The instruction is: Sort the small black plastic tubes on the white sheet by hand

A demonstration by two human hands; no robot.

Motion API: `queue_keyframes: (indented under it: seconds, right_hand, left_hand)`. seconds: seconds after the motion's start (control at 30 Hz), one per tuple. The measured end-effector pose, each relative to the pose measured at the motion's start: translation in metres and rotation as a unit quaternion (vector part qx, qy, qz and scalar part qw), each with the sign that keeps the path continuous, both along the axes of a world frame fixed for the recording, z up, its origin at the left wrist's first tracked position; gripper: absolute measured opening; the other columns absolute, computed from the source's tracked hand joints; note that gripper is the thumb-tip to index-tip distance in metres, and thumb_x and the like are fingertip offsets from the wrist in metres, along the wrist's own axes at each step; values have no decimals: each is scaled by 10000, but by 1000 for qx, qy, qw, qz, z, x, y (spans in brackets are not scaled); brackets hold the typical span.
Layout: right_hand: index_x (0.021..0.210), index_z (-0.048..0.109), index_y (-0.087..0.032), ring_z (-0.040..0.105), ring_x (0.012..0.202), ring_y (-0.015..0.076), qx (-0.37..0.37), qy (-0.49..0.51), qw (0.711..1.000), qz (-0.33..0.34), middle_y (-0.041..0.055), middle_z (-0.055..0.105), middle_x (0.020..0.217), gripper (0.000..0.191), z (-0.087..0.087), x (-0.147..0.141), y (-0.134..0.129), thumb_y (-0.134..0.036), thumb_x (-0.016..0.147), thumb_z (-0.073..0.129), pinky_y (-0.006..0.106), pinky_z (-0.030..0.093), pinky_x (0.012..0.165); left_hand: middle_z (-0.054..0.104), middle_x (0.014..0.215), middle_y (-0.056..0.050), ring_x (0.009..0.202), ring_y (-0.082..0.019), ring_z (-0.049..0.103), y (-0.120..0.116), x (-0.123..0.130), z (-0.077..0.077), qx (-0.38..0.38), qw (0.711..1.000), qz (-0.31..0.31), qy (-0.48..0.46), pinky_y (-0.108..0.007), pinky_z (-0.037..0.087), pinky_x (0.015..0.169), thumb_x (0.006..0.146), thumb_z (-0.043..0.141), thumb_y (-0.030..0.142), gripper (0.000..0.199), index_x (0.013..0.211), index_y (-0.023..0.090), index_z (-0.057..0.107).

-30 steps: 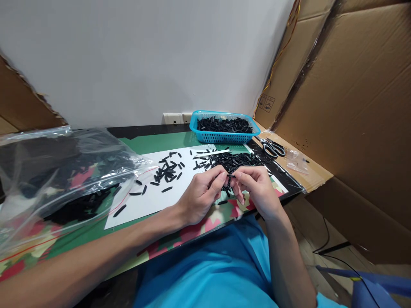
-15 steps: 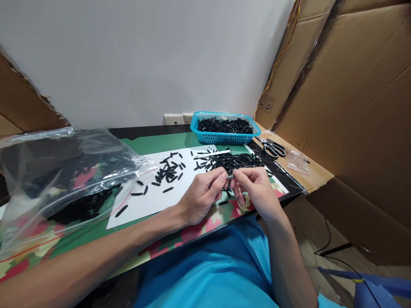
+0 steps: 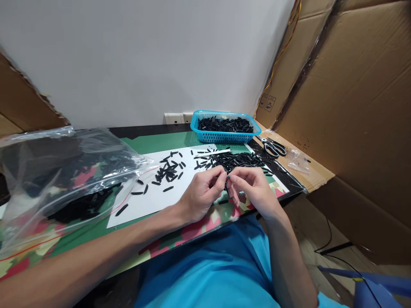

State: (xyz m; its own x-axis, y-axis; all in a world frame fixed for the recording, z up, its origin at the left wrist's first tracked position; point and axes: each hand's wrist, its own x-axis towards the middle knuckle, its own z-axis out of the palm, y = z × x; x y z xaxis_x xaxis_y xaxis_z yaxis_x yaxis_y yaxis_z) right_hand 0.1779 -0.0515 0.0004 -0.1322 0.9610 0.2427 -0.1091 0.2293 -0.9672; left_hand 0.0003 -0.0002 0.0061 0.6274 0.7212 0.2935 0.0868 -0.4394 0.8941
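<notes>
Across the table (image 3: 154,142) from largest down, I see the bag (image 3: 77,149) at left, the sheet (image 3: 135,214), the basket (image 3: 221,137) behind, then the pile (image 3: 240,159) just beyond both hands. Left hand (image 3: 205,188) and right hand (image 3: 253,186) pinch a small strip (image 3: 228,176) between their fingertips, though its ends are too hidden for me to read. If either pinch slackens, I judge it could slip and vanish among its lookalikes.

A makeshift workshop corner, by the look of it: small black pieces (image 3: 226,125) fill a blue basket (image 3: 212,137) at centre, scissors (image 3: 274,149) beside it, cardboard panels (image 3: 359,94) at right.
</notes>
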Motion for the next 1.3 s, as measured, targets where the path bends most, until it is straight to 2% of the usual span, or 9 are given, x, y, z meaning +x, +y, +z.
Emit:
queue_keyframes:
  seconds: [0.43, 0.67, 0.8, 0.9, 1.0, 1.07, 1.1, 1.2, 1.3]
  right_hand:
    - [777, 719, -175, 579, 404, 115, -37, 41, 998, -5, -21, 670, 572, 354, 0, -2, -1, -496, 852, 846, 231, 471, 422]
    - [806, 716, -180, 585, 433, 121, -20, 28, 999, -11, -12, 678, 613, 306, -4, 0, 1, -452, 939, 754, 234, 435, 427]
    - [744, 666, -194, 528, 433, 112, 45, -23, 992, -117, -33, 614, 557, 324, -4, -4, -1, -420, 971, 710, 243, 412, 444]
    - [697, 650, -201, 496, 472, 109, 186, -80, 934, -294, -37, 575, 561, 332, 11, -3, 0, -361, 986, 680, 254, 388, 478]
    - [612, 583, -220, 441, 466, 112, 322, -85, 831, -446, -44, 495, 524, 423, 44, 2, 17, -327, 1020, 618, 276, 328, 491]
    - [596, 518, -237, 436, 478, 120, 382, -69, 770, -506, -49, 453, 529, 453, 68, 7, 40, -336, 1031, 596, 286, 323, 513]
    - [609, 496, -244, 441, 491, 126, 394, -68, 759, -514, -47, 455, 548, 453, 79, 9, 53, -355, 1039, 582, 293, 327, 526]
    - [674, 567, -233, 510, 545, 147, 313, -247, 822, -407, -16, 561, 611, 401, 92, 17, 89, -393, 1041, 582, 301, 335, 568]
    - [720, 640, -217, 584, 630, 181, 191, -377, 850, -314, 36, 672, 692, 480, 76, 20, 99, -529, 1072, 546, 317, 369, 633]
  left_hand:
    - [468, 571, 76, 500, -79, 374, 0, 0, 0, 4, 1000, 5, 0, -226, 323, 512, 1089, 481, 397, 387, 757, 201, 526]
    - [453, 572, 76, 501, -73, 365, 1, -1, -2, -6, 1000, 3, -7, -213, 316, 497, 1087, 492, 415, 414, 732, 202, 500]
    - [456, 593, 75, 503, -64, 372, 0, 0, -4, -51, 998, -6, -25, -196, 317, 484, 1078, 513, 501, 449, 743, 204, 473]
    - [436, 581, 83, 474, -61, 360, 1, 0, -5, -104, 993, -13, -54, -189, 306, 455, 1068, 502, 567, 463, 777, 208, 478]
    - [389, 509, 100, 428, -67, 310, 3, 0, -7, -140, 987, -21, -73, -188, 262, 417, 1065, 469, 599, 460, 812, 215, 492]
    - [381, 489, 104, 420, -69, 286, 4, 0, -8, -157, 984, -22, -80, -183, 247, 407, 1060, 466, 602, 453, 820, 218, 491]
    - [383, 489, 103, 422, -68, 281, 4, -1, -8, -164, 983, -20, -85, -179, 248, 407, 1055, 471, 601, 451, 820, 217, 492]
    - [379, 490, 107, 426, -65, 249, 4, -2, -7, -191, 976, -11, -106, -167, 238, 404, 1040, 493, 591, 423, 841, 218, 495]
    - [361, 488, 121, 428, -64, 205, 6, -2, -6, -230, 964, 2, -130, -152, 218, 403, 1039, 492, 552, 351, 900, 230, 485]
